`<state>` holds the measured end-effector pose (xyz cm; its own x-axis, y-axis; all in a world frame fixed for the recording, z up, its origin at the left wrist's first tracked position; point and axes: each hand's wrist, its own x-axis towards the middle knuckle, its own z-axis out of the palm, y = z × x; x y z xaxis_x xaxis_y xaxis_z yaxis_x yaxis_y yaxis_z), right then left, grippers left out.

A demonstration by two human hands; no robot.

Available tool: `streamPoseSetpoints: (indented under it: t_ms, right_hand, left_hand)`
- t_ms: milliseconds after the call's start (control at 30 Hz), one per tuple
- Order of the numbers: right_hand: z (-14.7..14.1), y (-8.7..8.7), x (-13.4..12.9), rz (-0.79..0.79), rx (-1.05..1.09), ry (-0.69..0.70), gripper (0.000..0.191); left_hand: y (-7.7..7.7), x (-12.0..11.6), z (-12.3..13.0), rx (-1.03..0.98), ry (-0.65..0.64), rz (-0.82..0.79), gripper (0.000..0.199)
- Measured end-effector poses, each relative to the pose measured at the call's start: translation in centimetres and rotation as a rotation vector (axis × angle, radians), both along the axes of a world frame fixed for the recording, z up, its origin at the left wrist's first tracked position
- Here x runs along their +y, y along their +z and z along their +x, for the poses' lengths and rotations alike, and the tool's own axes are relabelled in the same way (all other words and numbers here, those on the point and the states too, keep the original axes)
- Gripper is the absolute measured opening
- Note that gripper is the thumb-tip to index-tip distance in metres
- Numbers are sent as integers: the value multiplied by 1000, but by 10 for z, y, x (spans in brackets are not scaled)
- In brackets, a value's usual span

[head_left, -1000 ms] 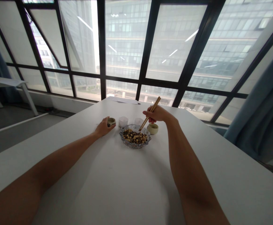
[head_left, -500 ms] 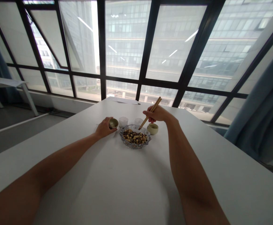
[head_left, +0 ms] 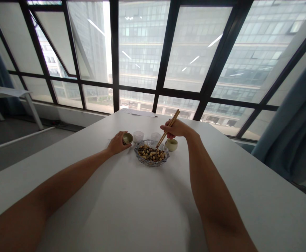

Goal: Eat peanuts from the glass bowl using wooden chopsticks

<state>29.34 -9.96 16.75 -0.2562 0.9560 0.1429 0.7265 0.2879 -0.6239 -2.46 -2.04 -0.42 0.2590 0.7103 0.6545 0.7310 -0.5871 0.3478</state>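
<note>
My left hand (head_left: pixel 117 142) is closed around a small olive-green cup (head_left: pixel 127 138), which tilts toward me beside the bowl. In my right hand (head_left: pixel 174 128) is a pair of wooden chopsticks (head_left: pixel 172 121), slanting down to the left. Their tips reach the far right part of a mix of nuts and seeds (head_left: pixel 150 153). The mix lies in a clear glass bowl (head_left: pixel 153 163) with a scalloped rim. Right of the bowl, below my right hand, stands a pale green cup (head_left: pixel 171 145). Whether the tips pinch a piece is too small to tell.
Two clear cups stand behind the bowl: a left clear cup (head_left: pixel 138 135) and a right clear cup (head_left: pixel 155 135). Papers (head_left: pixel 137 112) lie at the far edge of the white table (head_left: pixel 121 203). Beyond are windows, and a blue curtain (head_left: pixel 292 133) hangs at right.
The chopstick tips have dipped lower, from just above the bowl's far side into the nuts and seeds. My left hand and its cup have hardly moved.
</note>
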Motion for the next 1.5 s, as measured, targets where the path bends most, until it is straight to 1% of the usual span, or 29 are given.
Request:
streamPoseSetpoints:
  t_ms: [100, 233, 367, 433, 633, 767, 867, 1067, 1133, 1333, 1500]
  right_hand:
    - [-2, 1, -2, -1, 0, -7, 35]
    - [-2, 1, -2, 13, -5, -5, 35]
    - [-1, 0, 0, 14, -6, -8, 35]
    - [-1, -1, 0, 10, 3, -4, 35]
    - [-1, -1, 0, -5, 22, -7, 34]
    - [-1, 0, -1, -6, 32, -4, 36]
    - [-2, 0, -1, 0, 38, -4, 36]
    - [-2, 0, 0, 6, 28, -13, 35]
    - [-2, 0, 0, 7, 16, -10, 35]
    - [-4, -1, -1, 5, 23, -7, 36]
    - [-10, -3, 1, 1, 39, -3, 35]
  left_hand:
    - [0, 0, 0, 3, -68, 47, 67]
    - [-1, 1, 0, -10, -160, 148, 64]
    - [-1, 0, 1, 4, -198, 197, 62]
    - [0, -2, 1, -2, -173, 186, 63]
    - [3, -5, 2, -44, 15, 98, 65]
    - [3, -5, 2, -57, 94, 46, 66]
    - [3, -5, 2, -51, 99, 47, 66]
    - [5, -9, 3, -5, 27, 113, 63]
    - [5, -9, 3, -2, 36, 101, 63]
    - [4, -6, 3, -27, 117, 27, 64]
    - [4, -7, 4, -30, 124, 12, 66]
